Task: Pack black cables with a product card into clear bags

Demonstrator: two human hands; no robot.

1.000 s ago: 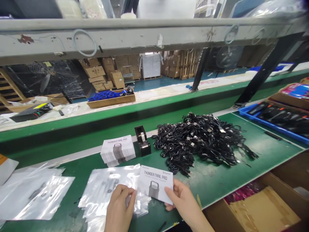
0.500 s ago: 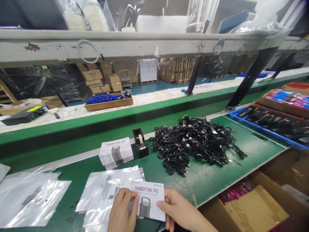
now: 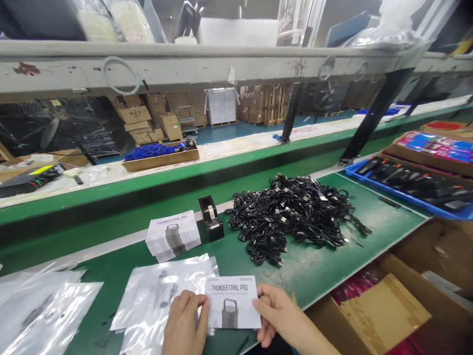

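Observation:
A white printed leaflet (image 3: 233, 301) reading THUNDER TRAIL PRO is held face up near the front edge of the green table. My right hand (image 3: 275, 313) pinches its right edge, thumb on top. At its left edge, my left hand (image 3: 186, 320) has thumb and fingers closed on the leaflet's side, over the clear plastic bags (image 3: 148, 301). Behind the bags lies a stack of matching leaflets (image 3: 173, 235), beside a black tape dispenser (image 3: 211, 219). To the right spreads a big heap of black cables (image 3: 288, 217).
More plastic bags (image 3: 48, 315) lie at the left. A blue tray (image 3: 414, 190) of black devices sits at the far right, with an open cardboard box (image 3: 384, 315) below the table edge. A shelf beam (image 3: 207, 71) crosses above.
The leaflet is now level and squarer to the view, shifted slightly right with my right hand. The surroundings have moved a little left in view.

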